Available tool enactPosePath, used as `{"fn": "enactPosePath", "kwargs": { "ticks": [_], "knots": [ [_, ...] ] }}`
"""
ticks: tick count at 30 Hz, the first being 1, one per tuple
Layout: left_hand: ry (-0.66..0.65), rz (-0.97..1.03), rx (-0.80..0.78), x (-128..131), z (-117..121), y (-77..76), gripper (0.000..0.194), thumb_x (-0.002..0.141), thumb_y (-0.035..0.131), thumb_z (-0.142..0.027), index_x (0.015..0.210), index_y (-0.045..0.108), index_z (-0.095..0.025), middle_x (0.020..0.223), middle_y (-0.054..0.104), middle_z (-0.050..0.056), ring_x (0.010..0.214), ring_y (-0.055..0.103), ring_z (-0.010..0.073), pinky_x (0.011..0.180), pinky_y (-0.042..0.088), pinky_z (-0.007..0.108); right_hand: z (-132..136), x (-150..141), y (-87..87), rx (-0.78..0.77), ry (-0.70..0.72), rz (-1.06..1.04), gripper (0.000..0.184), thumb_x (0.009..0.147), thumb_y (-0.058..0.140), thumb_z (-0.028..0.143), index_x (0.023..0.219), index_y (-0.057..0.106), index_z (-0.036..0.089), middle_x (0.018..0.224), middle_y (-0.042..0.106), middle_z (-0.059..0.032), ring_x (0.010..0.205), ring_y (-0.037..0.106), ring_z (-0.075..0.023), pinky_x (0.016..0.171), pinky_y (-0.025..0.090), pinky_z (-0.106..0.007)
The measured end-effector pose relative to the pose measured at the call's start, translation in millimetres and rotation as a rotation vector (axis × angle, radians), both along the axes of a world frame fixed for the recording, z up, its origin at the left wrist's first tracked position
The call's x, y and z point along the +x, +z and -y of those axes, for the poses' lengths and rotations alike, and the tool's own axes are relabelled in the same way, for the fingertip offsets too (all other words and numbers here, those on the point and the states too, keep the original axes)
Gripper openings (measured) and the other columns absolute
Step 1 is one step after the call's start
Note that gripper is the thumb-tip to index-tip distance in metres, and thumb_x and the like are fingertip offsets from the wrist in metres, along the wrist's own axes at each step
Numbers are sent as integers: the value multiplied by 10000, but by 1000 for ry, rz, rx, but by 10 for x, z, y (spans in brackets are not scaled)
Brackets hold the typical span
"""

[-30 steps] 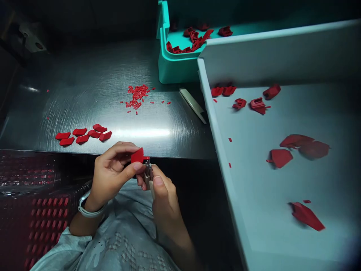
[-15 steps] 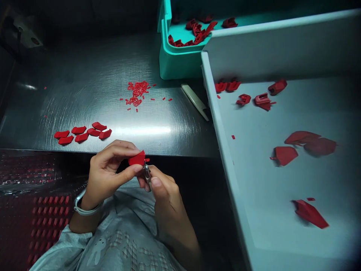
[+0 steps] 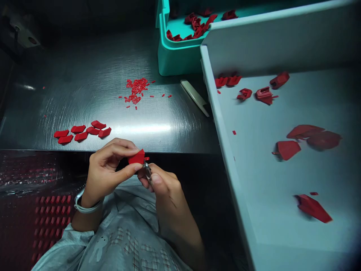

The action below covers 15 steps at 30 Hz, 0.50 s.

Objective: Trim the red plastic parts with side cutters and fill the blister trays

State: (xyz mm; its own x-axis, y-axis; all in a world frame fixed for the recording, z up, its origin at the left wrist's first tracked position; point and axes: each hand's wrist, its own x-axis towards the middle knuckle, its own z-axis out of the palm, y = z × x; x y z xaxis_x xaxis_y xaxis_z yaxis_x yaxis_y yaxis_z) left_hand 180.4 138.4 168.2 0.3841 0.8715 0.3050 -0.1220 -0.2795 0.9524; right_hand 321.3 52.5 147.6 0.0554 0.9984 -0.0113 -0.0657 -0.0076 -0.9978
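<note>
A small red plastic part is pinched between the thumb and fingers of my left hand, just past the table's front edge. From the part's right end sticks a short red tab. My right hand is closed around a small metal nail clipper. The clipper's jaws lie right beside the tab; whether they touch it I cannot tell. My right fingertips are partly hidden behind the clipper and thumb.
Several red parts lie near the metal table's front edge. Behind them is a pile of tiny red scraps. A pale flat-handled tool lies beside the white bin. The bin and a teal bin hold more red parts.
The view has shifted slightly, moving the bins a little up in the picture. Both hands keep the same holds, with the clipper still close to the red part's tab.
</note>
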Motion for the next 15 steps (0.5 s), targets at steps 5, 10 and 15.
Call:
{"fn": "enactPosePath", "kwargs": {
  "ticks": [5,10,15],
  "knots": [
    [49,-11,10,30,-9,-39,255,790,850,-75,992,804,-225,939,760,30,874,749,129,777,626,203,-33,-43,-69,-22,-40,18,470,1109,354,486,729,435,221,653,418,41,589,414,-126,573,300,-293],
    [150,-105,41,4,-41,-66,155,799,864,-162,932,797,-206,906,765,38,856,754,148,750,627,217,-110,-73,-117,-80,-20,-115,495,1077,361,565,751,495,217,628,416,38,556,385,-125,533,302,-278],
    [356,-480,241,-388,-73,-44,167,866,805,-191,1028,788,-229,993,778,22,930,739,164,838,600,265,-113,5,-193,-242,-18,-299,573,1009,413,712,782,548,204,613,462,24,526,374,-123,492,306,-262]
  ]
}}
